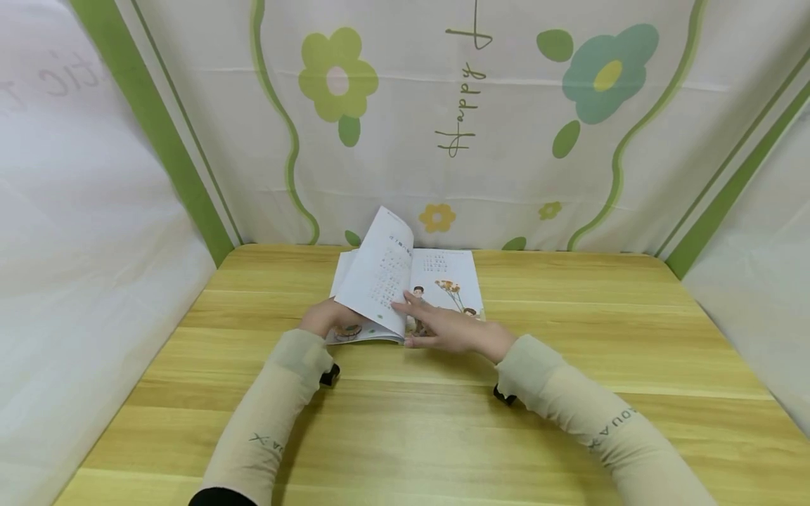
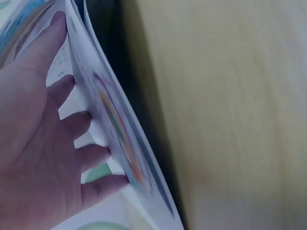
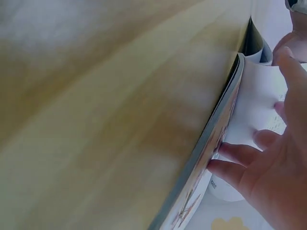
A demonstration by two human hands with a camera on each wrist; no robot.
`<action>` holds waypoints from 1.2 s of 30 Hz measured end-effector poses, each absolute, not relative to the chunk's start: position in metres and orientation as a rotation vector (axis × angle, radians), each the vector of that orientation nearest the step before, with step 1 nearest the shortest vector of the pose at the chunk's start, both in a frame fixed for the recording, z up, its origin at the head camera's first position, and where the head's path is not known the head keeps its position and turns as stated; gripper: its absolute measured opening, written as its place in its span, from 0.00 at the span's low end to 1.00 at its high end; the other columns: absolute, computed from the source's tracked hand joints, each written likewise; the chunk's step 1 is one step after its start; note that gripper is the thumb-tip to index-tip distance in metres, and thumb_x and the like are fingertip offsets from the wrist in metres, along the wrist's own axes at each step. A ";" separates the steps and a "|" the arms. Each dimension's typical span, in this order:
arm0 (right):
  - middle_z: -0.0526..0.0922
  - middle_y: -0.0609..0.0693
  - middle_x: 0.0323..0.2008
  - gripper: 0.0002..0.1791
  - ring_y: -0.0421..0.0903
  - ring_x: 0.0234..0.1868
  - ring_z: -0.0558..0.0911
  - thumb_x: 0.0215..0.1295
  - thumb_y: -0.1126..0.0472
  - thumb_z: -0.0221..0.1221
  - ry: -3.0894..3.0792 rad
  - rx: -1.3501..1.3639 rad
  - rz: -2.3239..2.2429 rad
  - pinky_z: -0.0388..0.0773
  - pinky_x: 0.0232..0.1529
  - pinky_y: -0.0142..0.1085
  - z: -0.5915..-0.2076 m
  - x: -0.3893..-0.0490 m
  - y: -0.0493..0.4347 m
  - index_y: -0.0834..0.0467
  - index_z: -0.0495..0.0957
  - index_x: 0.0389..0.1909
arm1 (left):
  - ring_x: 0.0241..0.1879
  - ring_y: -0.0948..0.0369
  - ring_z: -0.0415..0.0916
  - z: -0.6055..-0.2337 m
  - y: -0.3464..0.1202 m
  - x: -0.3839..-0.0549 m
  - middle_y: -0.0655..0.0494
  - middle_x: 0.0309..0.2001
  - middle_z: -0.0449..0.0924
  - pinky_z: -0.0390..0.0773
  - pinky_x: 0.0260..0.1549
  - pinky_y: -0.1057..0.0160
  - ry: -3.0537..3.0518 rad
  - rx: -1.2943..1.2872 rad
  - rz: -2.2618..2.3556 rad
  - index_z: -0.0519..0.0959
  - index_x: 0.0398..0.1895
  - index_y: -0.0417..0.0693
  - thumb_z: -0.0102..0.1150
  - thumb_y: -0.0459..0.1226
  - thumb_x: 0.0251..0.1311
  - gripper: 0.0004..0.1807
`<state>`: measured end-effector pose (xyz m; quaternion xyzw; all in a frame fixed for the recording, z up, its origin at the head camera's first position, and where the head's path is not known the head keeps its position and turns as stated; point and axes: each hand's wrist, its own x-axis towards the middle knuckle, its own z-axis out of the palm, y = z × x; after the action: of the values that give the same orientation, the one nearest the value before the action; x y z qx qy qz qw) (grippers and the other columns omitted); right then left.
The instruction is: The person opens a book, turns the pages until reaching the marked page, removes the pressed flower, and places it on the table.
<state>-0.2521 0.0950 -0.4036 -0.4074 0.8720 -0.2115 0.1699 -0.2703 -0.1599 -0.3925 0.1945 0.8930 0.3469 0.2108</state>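
Note:
An open illustrated book (image 1: 465, 263) lies on the wooden table, one of its pages (image 1: 382, 263) raised and leaning leftward from the spine. My left hand (image 1: 323, 316) is at the book's lower left, partly hidden behind that raised page. In the left wrist view the left hand (image 2: 43, 134) has its fingers spread, fingertips touching the printed paper. Across the lower right page lies my right hand (image 1: 449, 329), its fingertips near the spine and against the raised page. The right wrist view shows the right hand (image 3: 278, 158) with extended fingers touching the pages (image 3: 249, 105).
The wooden table (image 1: 405, 436) extends around the book on both sides and toward me. Behind it hangs a white curtain (image 1: 405, 91) with printed flowers, and pale fabric walls (image 1: 82, 267) stand at left and right.

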 end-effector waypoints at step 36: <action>0.33 0.46 0.73 0.42 0.50 0.70 0.49 0.59 0.35 0.53 2.457 -1.153 -0.353 0.58 0.63 0.46 -0.389 -0.252 0.083 0.35 0.46 0.72 | 0.62 0.52 0.62 -0.338 -0.157 -0.276 0.50 0.64 0.66 0.65 0.56 0.51 3.032 0.470 1.043 0.69 0.63 0.53 0.45 0.39 0.68 0.21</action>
<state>-0.2517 0.0825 -0.3889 -0.4126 0.8794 -0.1265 0.2010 -0.2761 -0.1574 -0.3378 0.1450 0.9345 0.3213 -0.0496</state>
